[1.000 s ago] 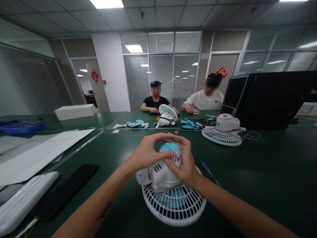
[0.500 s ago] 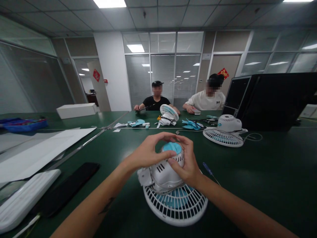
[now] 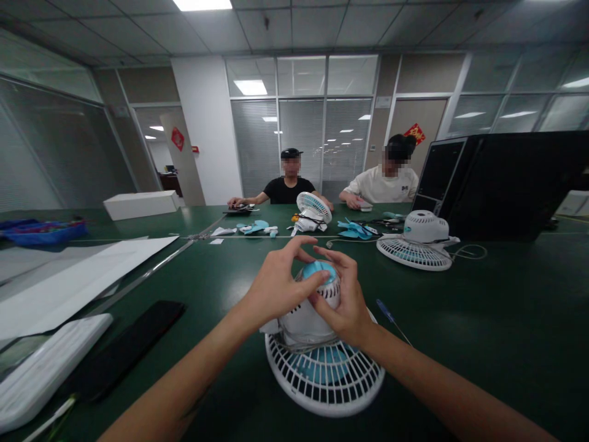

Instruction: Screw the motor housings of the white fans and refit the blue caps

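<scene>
A white electric fan (image 3: 324,393) lies grille-down in front of me, its blue blades visible through the grille. On top of its motor housing is a light blue knob (image 3: 317,267). My left hand (image 3: 278,282) curves round the housing from the left, its thumb lying across the knob. From the other side my right hand (image 3: 346,301) cups the housing, thumb pressed to its front and fingers bent behind the knob. The fingertips of both hands nearly meet, and parts of them are hidden behind the knob. Beside my right forearm lies a screwdriver (image 3: 385,310) with a blue handle.
Another white fan (image 3: 414,252) lies grille-down at the right, near a large black computer case (image 3: 506,184). Farther back stand a third fan (image 3: 310,215) and blue blades (image 3: 354,229). A black pouch (image 3: 129,344) and white sheets (image 3: 92,276) lie left. Two people sit opposite.
My left hand has turned slightly, its index finger rising off the knob's far side; the housing has rotated a little. Across the table, a person has moved a dark object leftward onto the tabletop.
</scene>
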